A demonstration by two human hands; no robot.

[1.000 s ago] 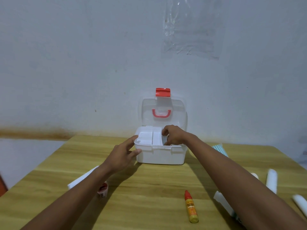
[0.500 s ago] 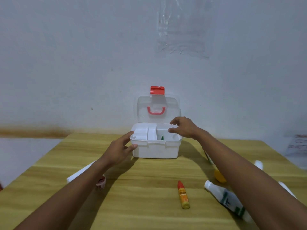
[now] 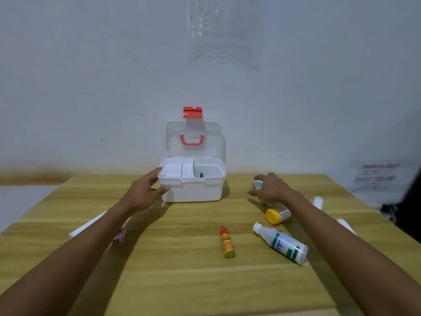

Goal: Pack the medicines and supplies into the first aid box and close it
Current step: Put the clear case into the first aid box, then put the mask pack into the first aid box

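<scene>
- The first aid box (image 3: 192, 189) stands upright at the far middle of the wooden table (image 3: 182, 281), close to the wall; its long axis runs left to right and its front faces the person.
- Its clear lid (image 3: 196, 140) is swung up and back, with a red latch (image 3: 192, 112) at the top edge and a red handle (image 3: 191, 140) showing through the plastic.
- A white inner tray (image 3: 176, 171) fills the left part of the open box; in the open right part a small green item (image 3: 201, 174) shows, too little of it visible to name.
- The left hand (image 3: 143, 193) rests against the box's left end, thumb on the front wall and fingers spread toward the rim; it steadies rather than lifts.
- The right hand (image 3: 270, 188) is to the right of the box, apart from it, fingers curled down over a pale blue-green packet (image 3: 258, 184) on the table; whether the packet is gripped or only covered cannot be told.
- Just nearer the person lies a yellow-capped jar (image 3: 276, 215) on its side, cap pointing left.
- A white bottle (image 3: 283, 246) lies with its cap pointing up-left toward the box.
- A small orange dropper bottle (image 3: 226, 242) lies lengthwise, red tip pointing away from the person.
- White rolls (image 3: 317, 201) lie beyond the right forearm; a white flat object (image 3: 87, 225) lies partly hidden under the left forearm.
</scene>
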